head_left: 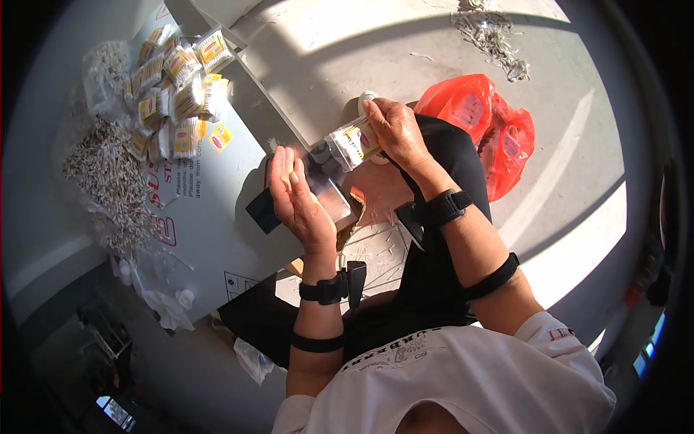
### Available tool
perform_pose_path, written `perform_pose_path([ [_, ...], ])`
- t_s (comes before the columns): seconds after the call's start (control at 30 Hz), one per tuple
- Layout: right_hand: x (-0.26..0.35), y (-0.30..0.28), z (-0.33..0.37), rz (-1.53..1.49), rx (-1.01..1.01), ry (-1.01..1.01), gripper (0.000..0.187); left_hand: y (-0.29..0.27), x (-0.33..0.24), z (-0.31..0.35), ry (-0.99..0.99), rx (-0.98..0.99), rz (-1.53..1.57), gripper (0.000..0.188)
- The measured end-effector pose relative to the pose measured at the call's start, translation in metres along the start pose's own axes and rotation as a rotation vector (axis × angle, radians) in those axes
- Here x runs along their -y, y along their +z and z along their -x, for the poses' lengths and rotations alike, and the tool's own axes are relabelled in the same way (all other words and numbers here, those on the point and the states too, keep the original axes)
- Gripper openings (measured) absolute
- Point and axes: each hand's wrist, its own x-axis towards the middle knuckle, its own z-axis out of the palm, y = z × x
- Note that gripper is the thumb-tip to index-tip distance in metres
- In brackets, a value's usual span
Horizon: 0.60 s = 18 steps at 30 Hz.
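My right hand (397,134) pinches a small clear bag of cotton swabs (348,147) with a yellow card in it, held up over my lap. The swab ends point left, toward my other palm. My left hand (300,202) is open and empty, its fingers stretched upward and its palm turned to the right, apart from the bag. Just behind it sits a shiny, dark-edged box-like object (334,205), whose kind I cannot make out. Filled swab bags (181,94) lie piled on the printed board (217,195) at the far left.
A heap of loose cotton swabs (108,181) spreads along the board's left side, near a clear bag of swabs (108,69). A red plastic bag (463,101) stands on the floor beyond my right knee. More swabs (491,40) are scattered on the far floor.
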Motion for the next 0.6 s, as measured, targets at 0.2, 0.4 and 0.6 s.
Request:
perform_pose_path([
  [0.2, -0.014, -0.029, -0.004, -0.538, 0.301, 0.305, 0.038, -0.008, -0.04, -0.016, 0.179, 0.271, -0.31, 0.045],
  [0.4, 0.02, -0.028, 0.024, -0.822, 0.45, 0.509, 0.025, -0.003, -0.095, -0.018, 0.323, 0.514, -0.468, 0.05],
  [0.6, 0.026, -0.011, 0.053, -0.665, 0.753, -0.017, 0.022, -0.003, -0.127, -0.002, 0.345, 0.651, -0.457, 0.041],
])
